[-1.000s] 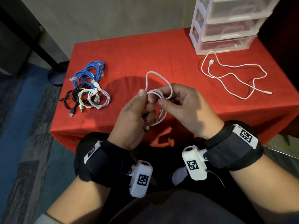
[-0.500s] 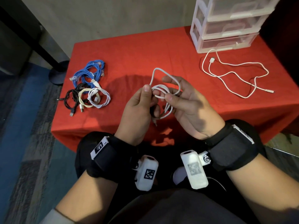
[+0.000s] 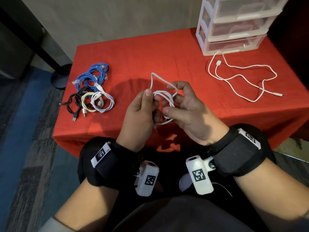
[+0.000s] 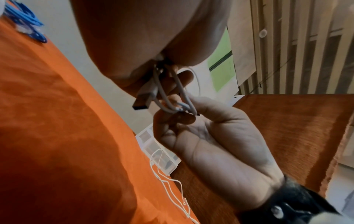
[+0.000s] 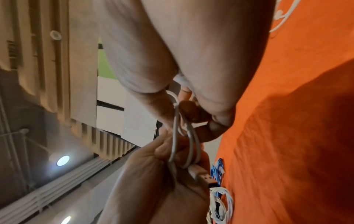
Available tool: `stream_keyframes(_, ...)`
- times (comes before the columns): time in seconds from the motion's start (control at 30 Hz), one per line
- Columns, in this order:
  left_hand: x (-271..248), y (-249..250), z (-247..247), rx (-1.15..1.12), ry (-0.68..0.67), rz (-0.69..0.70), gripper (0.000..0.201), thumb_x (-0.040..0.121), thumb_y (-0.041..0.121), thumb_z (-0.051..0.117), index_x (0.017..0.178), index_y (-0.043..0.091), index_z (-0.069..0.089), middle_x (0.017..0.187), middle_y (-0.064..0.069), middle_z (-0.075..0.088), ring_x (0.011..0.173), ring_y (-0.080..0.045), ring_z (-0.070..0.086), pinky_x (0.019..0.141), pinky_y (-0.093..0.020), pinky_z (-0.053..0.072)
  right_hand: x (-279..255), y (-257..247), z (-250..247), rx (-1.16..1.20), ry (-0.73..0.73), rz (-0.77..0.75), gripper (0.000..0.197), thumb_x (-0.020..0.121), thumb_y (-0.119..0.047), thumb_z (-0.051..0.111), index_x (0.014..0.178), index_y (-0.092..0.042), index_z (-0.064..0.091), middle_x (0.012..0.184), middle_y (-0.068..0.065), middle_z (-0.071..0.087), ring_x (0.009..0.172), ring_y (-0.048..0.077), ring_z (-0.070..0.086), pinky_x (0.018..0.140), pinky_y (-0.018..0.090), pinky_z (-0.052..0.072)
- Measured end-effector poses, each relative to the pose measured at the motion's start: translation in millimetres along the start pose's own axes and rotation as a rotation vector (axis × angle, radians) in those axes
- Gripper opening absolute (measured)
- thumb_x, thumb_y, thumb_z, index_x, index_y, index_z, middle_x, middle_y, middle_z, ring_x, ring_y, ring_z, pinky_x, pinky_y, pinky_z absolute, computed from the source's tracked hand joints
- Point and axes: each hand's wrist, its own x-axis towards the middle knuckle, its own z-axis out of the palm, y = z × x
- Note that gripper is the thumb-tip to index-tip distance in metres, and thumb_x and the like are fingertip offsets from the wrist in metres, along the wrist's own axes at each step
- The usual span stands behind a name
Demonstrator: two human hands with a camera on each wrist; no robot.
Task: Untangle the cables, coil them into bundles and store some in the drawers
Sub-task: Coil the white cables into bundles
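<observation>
Nearest, above the person's lap, both hands work 1 white USB cable (image 3: 164,101). The left hand (image 3: 139,114) pinches the gathered loops between thumb and fingers, and the USB plug (image 4: 142,100) hangs out below its grip. The right hand (image 3: 185,113) has its fingers curled through and around the same loops, with 1 free loop standing up above both hands. This coil looks partly wound, not yet tied off.

Farther out on the red tablecloth (image 3: 150,52), at the left, lie 4 finished-looking bundles close together: a blue network cable (image 3: 93,77), a black cable (image 3: 73,104), a cream cable (image 3: 87,104) and a white coiled cable (image 3: 103,102). At the right a thin white cable (image 3: 240,79) lies loose and uncoiled, so it is probably left to do.

At the far right corner stands a clear plastic drawer unit (image 3: 234,25) with 3 drawers, all closed; nothing plainly shows as stored, so storing seems to remain.

Beyond are a plain wall, blue-grey carpet and a dark pole base (image 3: 61,76).
</observation>
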Motion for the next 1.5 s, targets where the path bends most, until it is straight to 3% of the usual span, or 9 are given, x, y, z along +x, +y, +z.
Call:
stream_keyframes(0.17,4.8,4.5,-4.5,0.074,0.029,0.072,0.034,0.111,0.024,0.035,0.086,0.011,0.053,0.056,0.010,0.043,0.046,-0.009,0.035,0.043,-0.021,0.033,-1.5,-1.1,-5.1,-0.079,0.030,0.038,0.043,0.079,0.001,0.066,0.117,-0.016,0.054,0.101,0.015,0.061,0.090,0.027,0.055,0.085,0.046,0.046)
stream_keyframes(0.33,13.3,11.0,-18.1,0.086,0.020,0.069,0.033,0.111,0.023,0.035,0.092,0.004,0.054,0.054,0.014,0.039,0.048,-0.007,0.031,0.048,-0.018,0.034,-4.5,-4.4,-16.4,-0.197,0.085,0.072,0.011,0.089,0.002,0.072,0.097,0.000,0.064,0.079,0.011,0.066,0.065,0.020,0.065,0.064,0.031,0.060)
stream_keyframes(0.53,27.0,24.0,-49.0,-0.439,-0.065,-0.248,0.035,0.110,0.033,0.035,0.088,0.013,0.054,0.067,0.006,0.026,0.049,-0.005,0.027,0.060,-0.020,0.047,-7.0,-11.3,-50.6,-0.178,0.193,0.117,0.008,0.091,-0.004,0.069,0.087,-0.010,0.065,0.072,0.006,0.067,0.063,0.012,0.062,0.052,0.024,0.054)
stream_keyframes(0.77,35.4,28.8,-70.3,-0.195,-0.134,-0.411,0.038,0.109,0.034,0.038,0.086,0.011,0.058,0.062,0.009,0.032,0.045,-0.003,0.023,0.052,-0.016,0.038,-9.2,-6.5,-88.4,-0.485,0.334,0.004,0.008,0.089,-0.012,0.076,0.084,-0.017,0.074,0.072,0.002,0.057,0.063,0.007,0.047,0.059,0.018,0.038)
stream_keyframes(0.87,35.9,25.6,-64.9,-0.162,-0.103,-0.352,0.035,0.109,0.030,0.039,0.087,0.010,0.059,0.060,0.009,0.034,0.045,-0.003,0.028,0.051,-0.017,0.038,-9.3,0.2,-86.7,-0.574,0.296,0.037,0.003,0.089,-0.015,0.078,0.086,-0.016,0.077,0.070,0.005,0.043,0.059,0.011,0.039,0.056,0.018,0.033)
stream_keyframes(0.97,33.6,23.0,-52.0,-0.213,-0.078,-0.266,0.035,0.110,0.026,0.037,0.089,0.009,0.059,0.062,0.006,0.031,0.046,-0.004,0.027,0.048,-0.018,0.035,-9.4,10.1,-74.4,-0.443,0.281,0.113,0.000,0.092,-0.008,0.072,0.092,-0.008,0.073,0.067,0.010,0.055,0.054,0.012,0.055,0.048,0.022,0.047)
stream_keyframes(1.17,25.2,15.7,-23.2,-0.352,-0.064,-0.222,0.034,0.111,0.026,0.036,0.088,0.011,0.056,0.066,0.004,0.024,0.049,-0.005,0.024,0.049,-0.018,0.028,-3.6,15.3,-38.6,-0.115,0.220,-0.015,0.019,0.091,0.006,0.067,0.104,-0.007,0.062,0.086,0.011,0.067,0.080,0.024,0.068,0.078,0.033,0.060)
stream_keyframes(1.33,20.0,10.9,-8.9,-0.374,-0.058,-0.223,0.034,0.111,0.028,0.036,0.087,0.013,0.054,0.062,0.006,0.032,0.048,-0.005,0.027,0.050,-0.018,0.030,6.7,17.8,-28.2,-0.255,0.328,-0.094,0.017,0.103,0.004,0.050,0.095,-0.009,0.058,0.076,0.017,0.063,0.062,0.024,0.067,0.056,0.030,0.058)
stream_keyframes(1.5,19.1,8.5,-13.0,-0.319,-0.039,-0.223,0.034,0.111,0.029,0.036,0.088,0.014,0.055,0.065,0.006,0.032,0.049,-0.004,0.028,0.051,-0.017,0.034,11.1,19.8,-37.1,-0.252,0.403,0.016,0.025,0.106,-0.002,0.039,0.108,-0.008,0.063,0.084,0.019,0.069,0.068,0.027,0.072,0.061,0.033,0.060)
